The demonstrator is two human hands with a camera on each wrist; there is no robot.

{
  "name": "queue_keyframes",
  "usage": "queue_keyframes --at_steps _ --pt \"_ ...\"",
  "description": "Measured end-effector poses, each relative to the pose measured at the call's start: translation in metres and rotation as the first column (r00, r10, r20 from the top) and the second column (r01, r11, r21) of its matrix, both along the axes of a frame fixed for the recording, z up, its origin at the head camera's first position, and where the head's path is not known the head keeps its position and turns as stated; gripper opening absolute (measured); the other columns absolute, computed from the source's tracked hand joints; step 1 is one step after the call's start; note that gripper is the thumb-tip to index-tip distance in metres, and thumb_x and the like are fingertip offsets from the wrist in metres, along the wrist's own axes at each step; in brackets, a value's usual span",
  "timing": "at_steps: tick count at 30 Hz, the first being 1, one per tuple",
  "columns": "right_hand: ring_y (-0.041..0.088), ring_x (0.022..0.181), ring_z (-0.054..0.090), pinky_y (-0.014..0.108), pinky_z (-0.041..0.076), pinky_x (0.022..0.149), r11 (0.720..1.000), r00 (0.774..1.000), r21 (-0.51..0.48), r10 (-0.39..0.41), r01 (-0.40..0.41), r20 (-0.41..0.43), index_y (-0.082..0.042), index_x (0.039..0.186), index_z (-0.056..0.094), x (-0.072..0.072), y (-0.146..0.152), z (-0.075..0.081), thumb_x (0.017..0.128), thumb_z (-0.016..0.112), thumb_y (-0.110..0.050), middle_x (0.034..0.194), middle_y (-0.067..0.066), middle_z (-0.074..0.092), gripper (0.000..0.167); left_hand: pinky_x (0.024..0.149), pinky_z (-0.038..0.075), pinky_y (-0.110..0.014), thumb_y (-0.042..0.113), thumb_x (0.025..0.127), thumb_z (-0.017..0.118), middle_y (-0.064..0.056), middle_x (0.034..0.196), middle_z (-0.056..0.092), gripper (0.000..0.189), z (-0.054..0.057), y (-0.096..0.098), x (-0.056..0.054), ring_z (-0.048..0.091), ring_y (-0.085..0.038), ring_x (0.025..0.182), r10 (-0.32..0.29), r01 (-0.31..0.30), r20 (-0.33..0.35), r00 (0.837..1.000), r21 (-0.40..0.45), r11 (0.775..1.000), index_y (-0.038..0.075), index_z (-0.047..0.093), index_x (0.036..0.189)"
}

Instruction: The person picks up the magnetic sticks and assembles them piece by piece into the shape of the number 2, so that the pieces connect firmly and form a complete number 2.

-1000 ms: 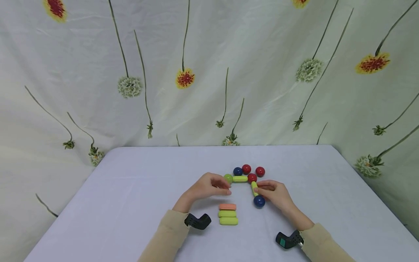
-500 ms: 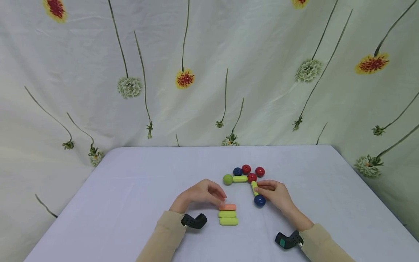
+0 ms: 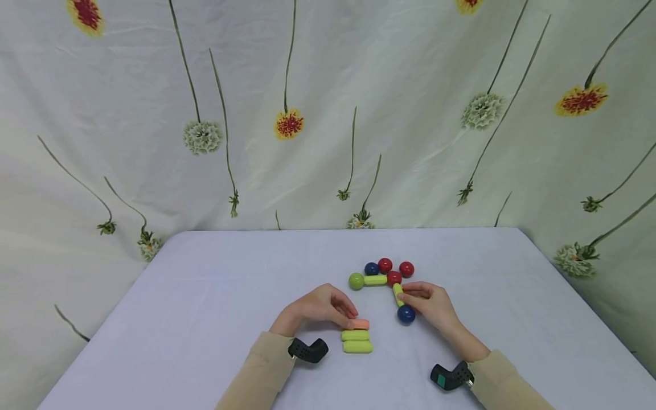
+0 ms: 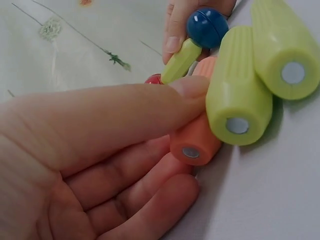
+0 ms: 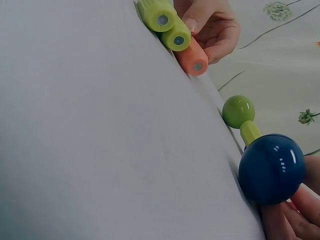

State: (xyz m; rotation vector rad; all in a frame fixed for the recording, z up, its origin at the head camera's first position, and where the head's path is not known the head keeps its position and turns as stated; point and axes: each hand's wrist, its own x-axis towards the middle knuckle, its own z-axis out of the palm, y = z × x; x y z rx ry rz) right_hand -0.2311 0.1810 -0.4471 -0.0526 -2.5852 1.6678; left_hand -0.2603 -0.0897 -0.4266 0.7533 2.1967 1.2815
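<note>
The left hand (image 3: 323, 306) narrowly pinches the orange stick (image 3: 361, 324), beside two yellow sticks (image 3: 355, 336), toward the far edge of the table (image 3: 230, 273). Nearer the right edge, the right hand (image 3: 430, 303) pinches a third stick (image 3: 397, 293) between red ball (image 3: 394, 278) and blue ball (image 3: 406, 314).

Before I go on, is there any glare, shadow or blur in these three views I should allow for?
Head: fairly even light, a soft shadow under the left hand; left wrist: flowered backdrop looks soft, shadow beside the yellow-green rods; right wrist: bright glints on the blue ball, tablecloth darkening toward the lower left.
</note>
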Motion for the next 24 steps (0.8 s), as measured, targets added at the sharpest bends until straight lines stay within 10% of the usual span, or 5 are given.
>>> queue_keyframes --at_steps 24 --pt "0.019 0.091 0.064 0.021 0.051 0.070 0.999 1.000 -0.026 0.025 -0.025 0.000 0.000 0.108 0.066 0.001 0.001 0.001 0.081 0.074 -0.026 0.102 0.011 0.068 0.038 0.080 0.049 -0.026 0.014 0.080 0.075 -0.001 0.093 0.069 0.025 -0.002 0.014 0.005 0.064 -0.013 0.085 0.063 -0.059 -0.039 0.997 0.097 0.994 0.005 0.071 0.102"
